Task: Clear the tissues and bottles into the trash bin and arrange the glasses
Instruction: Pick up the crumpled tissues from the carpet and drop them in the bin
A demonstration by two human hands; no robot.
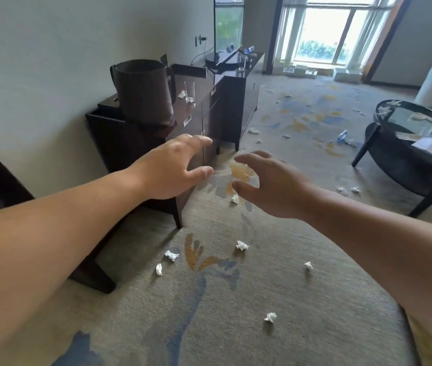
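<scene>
Both grips spread wide and holding nothing: left hand (168, 169) with fingers fanned in front of the dark cabinet (209, 112), right hand (270, 184) just beside it, fingers curled loosely apart, over the carpet (236, 299). Between and below the 2 hands, near the cabinet's front corner leg, 1 crumpled tissue (234, 198). Farther out from that leg on open carpet, 5 more scattered well apart: tissue by the leg (172, 255), small tissue (159, 269), middle tissue (242, 245), right tissue (308, 265), nearest tissue (270, 317). Plenty of bare floor around each.

On the cabinet top, a brown trash bin (143, 88) standing at the near end, close to the edge, slightly tilted. Beyond it, an upright glass (189, 91) with another tissue scrap just beside it. At the cabinet's far end, a second glass (242, 62) and a lying bottle (248, 50) by the TV base.

Right of the cabinet, across a wide strip of littered carpet, a round glass table (384, 107) with an upright bottle near its far rim and a fallen bottle on floor (342, 135) beside its leg.
</scene>
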